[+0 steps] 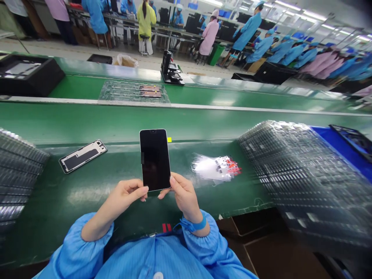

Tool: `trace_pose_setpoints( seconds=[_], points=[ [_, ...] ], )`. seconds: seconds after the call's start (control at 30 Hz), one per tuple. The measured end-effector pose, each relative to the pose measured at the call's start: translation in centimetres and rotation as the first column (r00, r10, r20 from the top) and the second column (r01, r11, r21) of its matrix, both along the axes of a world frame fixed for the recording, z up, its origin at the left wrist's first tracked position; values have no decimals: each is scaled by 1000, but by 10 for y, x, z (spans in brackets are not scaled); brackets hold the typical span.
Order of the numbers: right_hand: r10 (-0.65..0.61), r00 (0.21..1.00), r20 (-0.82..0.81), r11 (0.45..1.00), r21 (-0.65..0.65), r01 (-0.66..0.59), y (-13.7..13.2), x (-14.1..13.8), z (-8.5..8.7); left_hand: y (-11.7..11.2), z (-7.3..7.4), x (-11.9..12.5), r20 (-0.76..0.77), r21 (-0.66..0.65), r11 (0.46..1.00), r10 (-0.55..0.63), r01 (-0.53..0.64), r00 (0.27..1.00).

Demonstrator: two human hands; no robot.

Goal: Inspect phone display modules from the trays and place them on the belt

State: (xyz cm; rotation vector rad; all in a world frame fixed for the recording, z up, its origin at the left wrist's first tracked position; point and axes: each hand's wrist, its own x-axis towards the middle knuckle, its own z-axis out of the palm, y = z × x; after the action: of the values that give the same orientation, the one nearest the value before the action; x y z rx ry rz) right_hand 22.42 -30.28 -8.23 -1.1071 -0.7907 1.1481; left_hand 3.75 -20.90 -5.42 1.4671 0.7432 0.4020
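**Two-handed hold of a smartphone above a green assembly line, seen from my head-worn camera.** My left hand point(128, 192) and my right hand point(181, 195) sit close together, both gripping the lower part of the black-faced smartphone point(155, 159). The fingers of my left hand point(144, 190) meet its lower left edge, and my right thumb point(173, 181) rests at its lower right corner. The phone stands tilted up above the green surface point(87, 124), its dark screen facing me. A blue wristband point(193, 224) circles my right wrist, and blue cuffed sleeves point(87, 244) cover both forearms.

Left of my hands, a phone back housing point(83, 156) lies at an angle on the surface. To the right lies a loose pile of clear plastic film pieces with red tabs point(216, 168). A small yellow sticker point(169, 139) sits just beside the phone's upper right corner. Stacks of clear plastic trays rise at the left point(17, 174) and right point(299, 174).

Farther along, a clear tray point(133, 92) carries two phones on a second green belt. Beyond it, co-workers in blue smocks point(247, 33) stand along other benches.
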Motion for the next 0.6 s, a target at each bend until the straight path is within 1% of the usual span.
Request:
trace_pose_setpoints(
  seconds=[0.03,0.07,0.1,0.13,0.2,0.23,0.3,0.4,0.5,0.57,0.6],
  points=[
    [1,1000,10,1000,-1,-1,-1,1,-1,2,0,0,20,-16,1000,8,-8,1000],
    [17,1000,21,1000,-6,-17,-3,3,-2,5,1,-1,56,-22,999,46,-45,997],
    [47,998,32,999,-12,-47,-5,4,-3,8,2,-2,107,-24,994,109,-108,988],
    [89,995,39,996,-20,-88,-7,5,-5,11,4,-4,163,-26,982,188,-186,968],
    [188,980,70,982,-37,-186,-11,6,-7,16,10,-7,241,-42,942,333,-333,912],
    [229,969,95,973,-48,-225,-13,6,-8,17,13,-8,259,-53,923,382,-381,887],
    [278,947,158,960,-67,-271,-15,5,-8,17,19,-10,277,-71,894,443,-442,853],
    [297,926,235,955,-63,-290,-16,4,-8,14,22,-9,322,-97,870,486,-483,812],
    [302,913,272,953,-57,-299,-15,5,-8,12,18,-9,346,-125,859,507,-497,789],
    [300,915,268,954,-72,-292,-14,6,-7,15,15,-10,333,-148,861,506,-486,796],
    [301,916,264,954,-81,-290,-13,8,-6,19,14,-11,321,-177,871,491,-457,810]
  ],
)
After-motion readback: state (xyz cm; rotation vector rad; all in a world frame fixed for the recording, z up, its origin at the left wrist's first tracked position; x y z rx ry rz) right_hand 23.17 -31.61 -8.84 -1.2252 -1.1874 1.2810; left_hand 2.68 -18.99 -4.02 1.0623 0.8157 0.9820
